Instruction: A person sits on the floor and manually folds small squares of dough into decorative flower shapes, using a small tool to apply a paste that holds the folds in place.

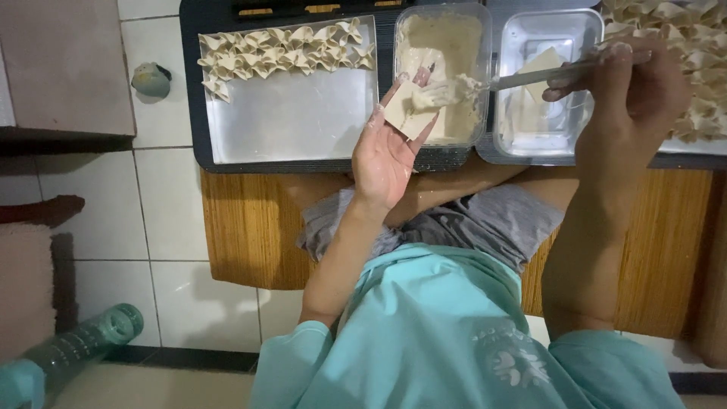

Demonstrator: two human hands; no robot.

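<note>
1. A thin square wrapper point(409, 112) is held flat on the fingers of the left hand point(388, 151). The palm is turned up and the fingers are spread out under the wrapper, not curled shut.
2. A metal spoon point(530, 74) is pinched in the right hand point(632, 83). The fingers are pressed tight around the handle.
3. A lump of pale filling point(447, 92) is seen at the tip of the spoon, touching the top of the wrapper.
4. The wrapper is held just over the near edge of a clear tub point(443, 72). The tub is filled with the same pale paste.
5. A flat metal tray point(291, 113) is set to the left of the tub. Rows of folded dumplings point(284, 49) are lined up along its far side. The rest of the tray is bare metal.
6. A second metal tub point(545, 83) is placed to the right of the clear tub. A few flat wrappers are seen inside it, under the spoon handle.
7. More folded dumplings point(693, 45) are piled at the far right, behind the right hand.
8. All the trays are rested on a dark board point(197, 113). A woven mat point(242, 227) is laid on the tiled floor near the knees.
9. A green plastic bottle point(83, 341) is laid on its side at the bottom left.
</note>
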